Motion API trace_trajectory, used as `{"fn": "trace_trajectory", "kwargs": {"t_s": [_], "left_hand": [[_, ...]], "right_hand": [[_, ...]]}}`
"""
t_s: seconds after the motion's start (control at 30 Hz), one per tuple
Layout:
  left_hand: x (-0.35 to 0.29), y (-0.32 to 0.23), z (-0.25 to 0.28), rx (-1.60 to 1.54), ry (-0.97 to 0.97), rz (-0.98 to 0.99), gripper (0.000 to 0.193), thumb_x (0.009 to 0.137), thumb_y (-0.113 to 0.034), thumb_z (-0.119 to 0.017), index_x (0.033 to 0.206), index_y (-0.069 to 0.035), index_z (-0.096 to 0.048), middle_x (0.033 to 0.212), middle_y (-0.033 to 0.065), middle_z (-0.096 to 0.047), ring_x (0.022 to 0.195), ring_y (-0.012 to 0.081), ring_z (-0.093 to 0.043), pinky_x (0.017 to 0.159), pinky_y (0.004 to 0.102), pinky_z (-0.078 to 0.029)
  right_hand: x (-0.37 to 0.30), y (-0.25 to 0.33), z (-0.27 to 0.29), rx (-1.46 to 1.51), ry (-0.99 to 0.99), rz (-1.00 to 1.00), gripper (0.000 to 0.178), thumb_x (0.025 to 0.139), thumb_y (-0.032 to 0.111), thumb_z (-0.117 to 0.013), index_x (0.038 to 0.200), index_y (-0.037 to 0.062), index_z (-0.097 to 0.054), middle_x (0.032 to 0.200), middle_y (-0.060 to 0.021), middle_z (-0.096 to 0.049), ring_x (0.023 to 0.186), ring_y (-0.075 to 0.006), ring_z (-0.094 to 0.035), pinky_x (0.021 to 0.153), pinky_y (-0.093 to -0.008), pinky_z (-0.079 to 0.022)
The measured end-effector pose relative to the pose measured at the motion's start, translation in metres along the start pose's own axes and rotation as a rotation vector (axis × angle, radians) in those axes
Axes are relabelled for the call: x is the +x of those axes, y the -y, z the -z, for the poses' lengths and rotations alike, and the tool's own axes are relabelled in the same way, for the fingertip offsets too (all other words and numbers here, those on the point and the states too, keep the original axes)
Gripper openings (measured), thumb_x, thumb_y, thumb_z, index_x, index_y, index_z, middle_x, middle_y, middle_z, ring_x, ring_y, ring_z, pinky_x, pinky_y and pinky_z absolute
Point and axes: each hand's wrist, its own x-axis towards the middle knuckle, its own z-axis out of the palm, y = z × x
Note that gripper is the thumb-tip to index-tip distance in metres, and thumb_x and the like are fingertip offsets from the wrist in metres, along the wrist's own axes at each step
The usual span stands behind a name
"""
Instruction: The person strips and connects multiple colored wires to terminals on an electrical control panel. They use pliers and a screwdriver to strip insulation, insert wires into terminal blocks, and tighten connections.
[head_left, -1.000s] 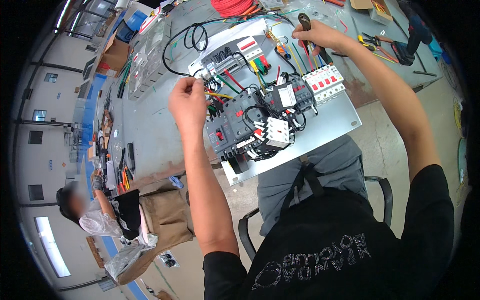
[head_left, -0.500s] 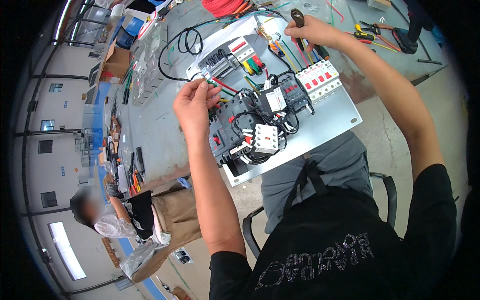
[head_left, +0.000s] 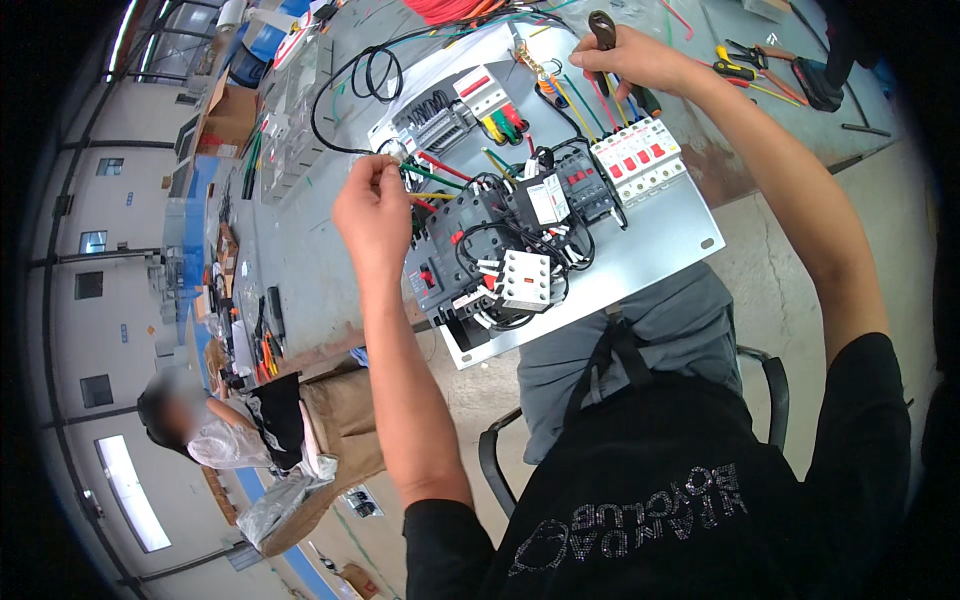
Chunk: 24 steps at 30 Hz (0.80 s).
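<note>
My left hand [head_left: 375, 205] is closed in a pinch at the left end of a green wire [head_left: 432, 174]; the fingers cover the wire's tip. A yellow wire [head_left: 432, 196] and a red wire [head_left: 443, 167] stick out beside it. These rise from a black circuit breaker [head_left: 432, 270] on a metal mounting plate [head_left: 640, 262] over my lap. My right hand [head_left: 640, 62] is wrapped round a dark-handled hand tool [head_left: 602, 28] whose working end I cannot make out. It is above several coloured wires and a white breaker row [head_left: 640, 160].
A white contactor [head_left: 526, 280] and bundled black wires crowd the plate. Behind it lie a black cable loop [head_left: 378, 75] and a red wire coil [head_left: 440, 8]. Pliers [head_left: 740, 55] and a cordless tool [head_left: 820, 85] lie at right. Another person [head_left: 230, 435] works at far left.
My left hand has moved slightly left, and more of the green and yellow wires shows beside its fingers. My right hand keeps the tool almost in place.
</note>
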Motion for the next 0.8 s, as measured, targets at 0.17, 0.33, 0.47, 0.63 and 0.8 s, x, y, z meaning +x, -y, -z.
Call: {"fn": "trace_trajectory", "kwargs": {"t_s": [0.17,0.33,0.47,0.63,0.8], "left_hand": [[0.015,0.02,0.039,0.449,-0.334,-0.364,0.02,0.102,-0.019,-0.065,0.107,-0.001,-0.071,0.084,0.0066,-0.07,0.077,0.0123,-0.064,0.069,0.0323,-0.051],[0.007,0.012,0.078,0.094,-0.32,0.04,0.029,0.099,-0.025,-0.071,0.102,0.004,-0.073,0.086,0.0057,-0.071,0.077,0.0109,-0.062,0.07,0.0319,-0.051],[-0.033,0.043,0.056,-0.083,-0.121,0.113,0.032,0.098,-0.027,-0.074,0.105,0.005,-0.076,0.088,0.0053,-0.072,0.077,0.0087,-0.06,0.07,0.0275,-0.049],[-0.041,0.056,0.02,-0.162,-0.08,0.182,0.028,0.093,-0.023,-0.075,0.11,-0.001,-0.077,0.093,0.0154,-0.077,0.084,0.0193,-0.071,0.077,0.0337,-0.053],[-0.012,0.039,0.005,0.017,-0.054,0.134,0.028,0.095,-0.027,-0.073,0.105,-0.001,-0.077,0.083,0.0151,-0.075,0.075,0.0266,-0.071,0.072,0.0357,-0.052]], "right_hand": [[-0.009,0.003,0.001,-0.038,0.136,0.055,0.051,0.097,0.042,-0.071,0.137,0.0109,-0.063,0.11,-0.0045,-0.064,0.094,-0.0115,-0.061,0.073,-0.0294,-0.057],[-0.018,0.002,0.01,0.029,0.084,0.073,0.051,0.103,0.044,-0.061,0.144,0.0143,-0.06,0.12,-0.0034,-0.064,0.104,-0.014,-0.062,0.078,-0.0294,-0.058],[-0.014,0.029,0.031,-0.084,-0.024,-0.02,0.053,0.103,0.053,-0.059,0.138,0.0131,-0.065,0.128,-0.0049,-0.066,0.112,-0.0165,-0.063,0.078,-0.0316,-0.059],[-0.005,0.125,0.045,-0.448,-0.118,0.229,0.018,0.094,0.0,-0.055,0.105,0.008,-0.067,0.084,-0.0029,-0.063,0.08,-0.0146,-0.064,0.066,-0.0307,-0.053],[0.014,0.141,0.014,-0.466,0.051,0.158,0.037,0.104,0.03,-0.061,0.135,0.0103,-0.066,0.092,0.0009,-0.065,0.069,-0.0077,-0.053,0.064,-0.0297,-0.048]]}}
